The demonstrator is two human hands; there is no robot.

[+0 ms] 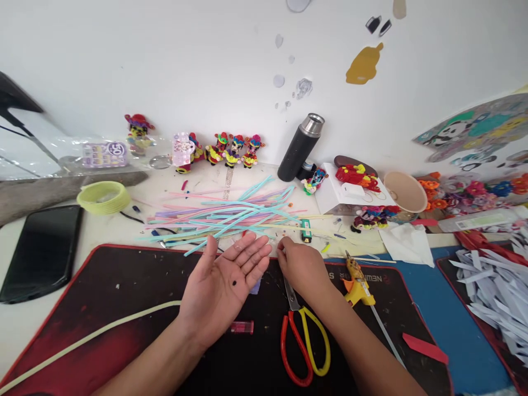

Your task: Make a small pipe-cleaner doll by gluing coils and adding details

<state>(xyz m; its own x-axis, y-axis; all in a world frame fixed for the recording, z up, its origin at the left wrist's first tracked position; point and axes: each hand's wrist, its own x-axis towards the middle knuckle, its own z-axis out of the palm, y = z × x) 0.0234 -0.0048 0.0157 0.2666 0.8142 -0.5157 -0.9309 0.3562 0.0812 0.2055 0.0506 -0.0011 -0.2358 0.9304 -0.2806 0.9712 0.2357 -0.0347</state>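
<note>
My left hand is palm up with its fingers stretched out. A tiny black piece lies on its palm; I cannot make out its kind. Just to the right, my right hand has its thumb and fingertips pressed together in a pinch, and whatever may be between them is too small to see. Below that hand lie scissors with one red and one yellow handle, their blades partly hidden by it. A pale yellow pipe cleaner runs up to my left wrist. Beneath my left palm rests a pink translucent piece.
Pastel pipe cleaners are heaped behind the black mat. A yellow glue gun lies right of my right hand. A phone, yellow-green rings, a black thermos, small dolls and paper strips stand around.
</note>
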